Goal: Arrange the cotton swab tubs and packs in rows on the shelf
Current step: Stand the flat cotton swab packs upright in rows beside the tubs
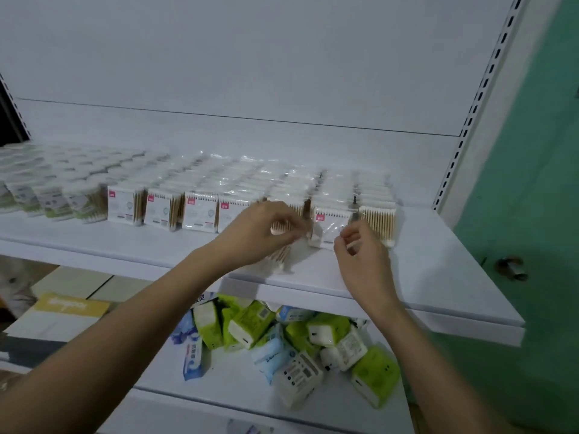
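Rows of clear cotton swab packs (200,211) with red labels stand along the white shelf (438,277). Round swab tubs (50,195) with green labels fill its left part. My left hand (263,230) grips one swab pack (279,255) at the front of a row; its wooden sticks show below my palm. My right hand (360,249) pinches the lower right corner of the neighbouring front pack (329,227). A further pack (377,223) stands at the right end, turned so that its sticks face me.
On the lower shelf lies a loose heap of green, white and blue tissue packs (282,343). A yellow and white box (62,311) sits on the floor at the left. A green wall (532,214) with a metal knob stands to the right.
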Motion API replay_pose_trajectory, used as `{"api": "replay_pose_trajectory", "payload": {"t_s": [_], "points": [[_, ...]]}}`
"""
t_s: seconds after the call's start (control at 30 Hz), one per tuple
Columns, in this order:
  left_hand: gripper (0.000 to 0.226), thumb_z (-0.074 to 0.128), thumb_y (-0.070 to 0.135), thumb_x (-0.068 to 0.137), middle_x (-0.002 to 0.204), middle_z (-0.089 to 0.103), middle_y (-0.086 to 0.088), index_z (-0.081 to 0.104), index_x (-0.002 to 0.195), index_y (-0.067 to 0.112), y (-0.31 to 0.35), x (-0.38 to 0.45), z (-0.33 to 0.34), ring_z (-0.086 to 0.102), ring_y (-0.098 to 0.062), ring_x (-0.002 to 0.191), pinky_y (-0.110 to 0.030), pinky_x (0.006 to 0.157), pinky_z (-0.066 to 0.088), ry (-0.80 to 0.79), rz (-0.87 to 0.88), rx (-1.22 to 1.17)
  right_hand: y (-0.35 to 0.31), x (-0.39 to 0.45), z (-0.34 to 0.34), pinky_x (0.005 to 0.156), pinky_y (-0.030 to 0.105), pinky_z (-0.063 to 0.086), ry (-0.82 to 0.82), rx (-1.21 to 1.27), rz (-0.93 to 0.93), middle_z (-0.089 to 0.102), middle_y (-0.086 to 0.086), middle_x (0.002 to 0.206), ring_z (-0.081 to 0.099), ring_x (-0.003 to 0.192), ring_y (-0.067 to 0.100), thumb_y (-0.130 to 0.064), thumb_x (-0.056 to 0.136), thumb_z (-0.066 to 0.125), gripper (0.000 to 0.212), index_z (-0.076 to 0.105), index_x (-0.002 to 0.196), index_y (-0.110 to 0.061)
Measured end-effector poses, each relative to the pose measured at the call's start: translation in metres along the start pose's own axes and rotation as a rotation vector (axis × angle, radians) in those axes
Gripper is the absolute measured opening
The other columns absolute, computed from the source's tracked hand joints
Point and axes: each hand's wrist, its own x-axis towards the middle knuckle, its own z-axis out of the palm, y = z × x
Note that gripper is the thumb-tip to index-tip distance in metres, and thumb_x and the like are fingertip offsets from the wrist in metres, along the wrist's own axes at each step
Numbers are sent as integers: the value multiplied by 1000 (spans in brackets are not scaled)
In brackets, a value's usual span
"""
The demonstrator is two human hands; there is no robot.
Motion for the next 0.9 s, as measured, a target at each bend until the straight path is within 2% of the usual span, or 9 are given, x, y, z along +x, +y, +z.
{"api": "replay_pose_trajectory", "payload": {"t_s": [0.17, 0.27, 0.37, 0.43, 0.5, 0.63, 0.73, 0.8, 0.9], "points": [[32, 70, 45, 84, 114, 62, 12, 70, 111, 27, -14, -28, -9, 52, -5, 102, -27, 86, 43, -160, -57, 111, -10, -5, 17, 64, 29, 48, -235, -49, -108, 57, -14, 78, 53, 70, 2, -20, 95, 59, 6, 61, 91, -25], [47, 73, 54, 77, 122, 59, 10, 67, 117, 29, -20, -37, -8, 50, -8, 109, -27, 93, 41, -249, -51, 117, -12, -4, 21, 63, 26, 47, -255, -23, -91, 56, -14, 79, 53, 68, -1, -18, 96, 58, 7, 62, 93, -23], [56, 78, 55, 70, 126, 55, 13, 65, 119, 32, -23, -45, -6, 44, -5, 115, -16, 96, 32, -268, -20, 138, -10, -3, 20, 61, 16, 42, -267, 23, -38, 56, -10, 80, 52, 66, -2, -16, 97, 58, 10, 62, 93, -24], [52, 81, 47, 70, 123, 58, 11, 68, 116, 28, -24, -47, -6, 46, -3, 112, -5, 92, 27, -254, 22, 121, -10, -4, 20, 62, 16, 44, -270, 58, -20, 59, -7, 82, 54, 69, 3, -16, 97, 58, 12, 62, 92, -25], [43, 80, 42, 74, 116, 61, 10, 71, 113, 26, -24, -47, -9, 51, -1, 105, -2, 87, 31, -236, 71, 80, -11, -4, 19, 64, 17, 46, -269, 78, -18, 61, -6, 86, 56, 72, 6, -16, 97, 58, 11, 62, 94, -26], [32, 70, 34, 86, 107, 59, 6, 69, 116, 22, -25, -37, -22, 56, -4, 91, -8, 75, 41, -106, 73, -49, -21, -4, 15, 73, 8, 45, -306, 132, -89, 58, -9, 111, 57, 90, 1, -16, 95, 63, 16, 61, 106, -27], [27, 67, 34, 89, 101, 61, 7, 69, 114, 25, -25, -21, -34, 57, -7, 88, -12, 70, 42, -46, 35, -79, -29, -1, 19, 79, 11, 47, -356, 155, -132, 50, -17, 122, 60, 95, -1, -17, 93, 66, 32, 57, 121, -29], [26, 67, 32, 89, 97, 65, 8, 67, 114, 23, -29, -12, -37, 59, -9, 89, -13, 70, 45, -53, -20, -115, -34, 1, 25, 79, 14, 50, -331, 152, -115, 55, -17, 119, 62, 93, 0, -19, 92, 68, 34, 57, 122, -30], [33, 71, 34, 86, 101, 66, 7, 66, 116, 21, -36, 1, -40, 61, -10, 91, -21, 73, 50, -62, -88, -145, -39, 5, 38, 72, 23, 56, -218, 211, -7, 65, -7, 101, 65, 81, 4, -11, 93, 66, 21, 61, 111, -20]]}}
